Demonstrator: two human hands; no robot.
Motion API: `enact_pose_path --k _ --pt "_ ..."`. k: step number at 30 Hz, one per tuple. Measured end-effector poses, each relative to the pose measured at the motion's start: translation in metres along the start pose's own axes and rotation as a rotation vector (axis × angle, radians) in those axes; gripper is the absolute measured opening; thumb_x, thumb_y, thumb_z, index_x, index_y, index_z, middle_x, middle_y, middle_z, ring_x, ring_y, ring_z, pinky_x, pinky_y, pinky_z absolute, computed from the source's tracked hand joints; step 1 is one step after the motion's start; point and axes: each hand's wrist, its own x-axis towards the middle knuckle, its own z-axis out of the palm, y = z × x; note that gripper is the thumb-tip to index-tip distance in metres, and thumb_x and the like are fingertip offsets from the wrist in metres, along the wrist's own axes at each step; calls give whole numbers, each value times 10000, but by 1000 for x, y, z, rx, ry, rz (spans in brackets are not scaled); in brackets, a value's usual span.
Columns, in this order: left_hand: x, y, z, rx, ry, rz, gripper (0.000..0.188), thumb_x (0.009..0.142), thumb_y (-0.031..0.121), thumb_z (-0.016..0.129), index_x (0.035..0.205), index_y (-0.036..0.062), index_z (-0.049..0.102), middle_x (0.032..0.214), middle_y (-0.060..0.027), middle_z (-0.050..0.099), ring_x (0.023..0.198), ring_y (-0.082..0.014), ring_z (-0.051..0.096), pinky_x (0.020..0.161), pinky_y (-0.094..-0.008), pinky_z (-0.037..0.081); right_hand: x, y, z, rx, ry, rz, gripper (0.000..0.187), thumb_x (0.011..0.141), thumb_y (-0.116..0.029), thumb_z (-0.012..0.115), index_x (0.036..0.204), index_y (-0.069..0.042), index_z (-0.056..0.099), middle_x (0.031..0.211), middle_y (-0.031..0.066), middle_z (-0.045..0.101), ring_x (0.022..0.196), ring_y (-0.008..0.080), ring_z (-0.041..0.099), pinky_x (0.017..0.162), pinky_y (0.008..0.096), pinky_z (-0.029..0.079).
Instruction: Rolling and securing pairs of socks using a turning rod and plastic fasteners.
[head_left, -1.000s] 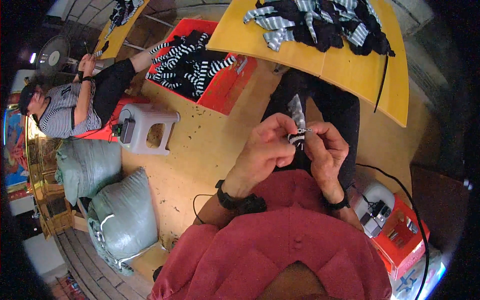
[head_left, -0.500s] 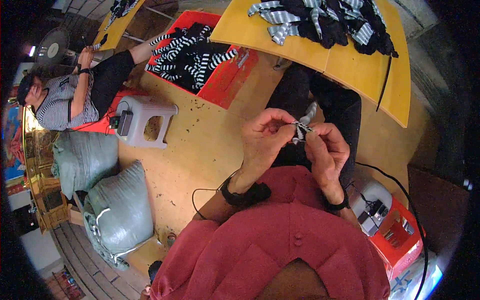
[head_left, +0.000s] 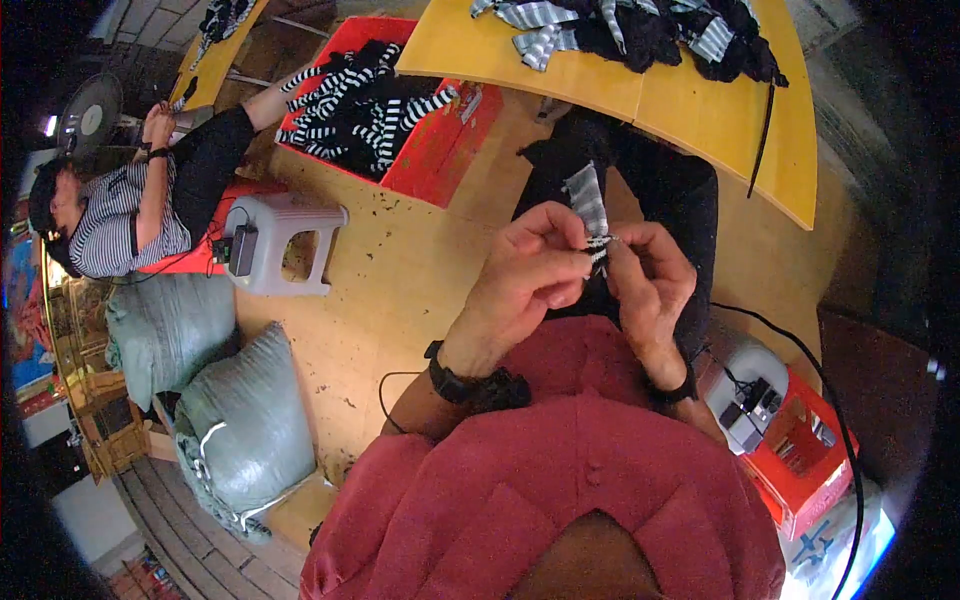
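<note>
Striped strip (head_left: 590, 200) has swung since half a second ago: its grey tail now stands up above the fingers, center of frame, where it was mostly tucked behind them. Left hand (head_left: 522, 275): thumb and index pinched on the strip's black-and-white end, other fingers curled. Right hand (head_left: 652, 285): thumb and fingertips closed on the same end, just beside the left. Exact grip points too small to tell. Yellow table (head_left: 720, 130) upper right, fabric pile (head_left: 650, 35) on it. Red bin (head_left: 440, 160) upper left of center, holding striped pieces (head_left: 350, 100).
</note>
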Motion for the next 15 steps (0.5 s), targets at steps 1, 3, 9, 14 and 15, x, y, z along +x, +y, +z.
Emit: enact_pose_path --k 1,3,9,14,15 --pt "-1 -2 0 24 -35 0 225 720 -69 630 887 42 527 769 -23 569 521 -45 444 420 -174 326 3 1 -1 135 -26 95 40 797 -29 603 833 -10 607 688 6 587 547 59 488 484 191 378" --pt "-5 -5 1 133 23 59 235 712 -75 637 892 35 535 775 -25 572 536 -46 458 432 -176 342 4 -1 -2 268 -53 191 39 804 -34 602 838 -16 610 681 -8 576 523 45 460 455 179 342" --pt "-4 -13 -3 508 196 329 216 733 -48 646 924 13 568 760 -23 586 565 -49 511 463 -168 388 -1 -12 -6 515 -99 245 41 809 -11 582 848 -19 595 667 -5 559 483 25 400 414 172 281" --pt "-7 -14 5 590 233 310 141 784 -9 616 916 7 570 699 -9 587 540 -41 518 454 -158 393 -6 -17 -5 550 -130 262 29 812 -6 576 840 -13 579 746 21 580 490 31 409 418 175 301" --pt "-7 -11 8 592 258 279 122 793 3 610 908 10 571 701 -13 593 530 -43 518 441 -161 390 -6 -17 -3 549 -128 263 29 812 -6 576 840 -13 579 746 21 580 490 31 409 418 175 301"
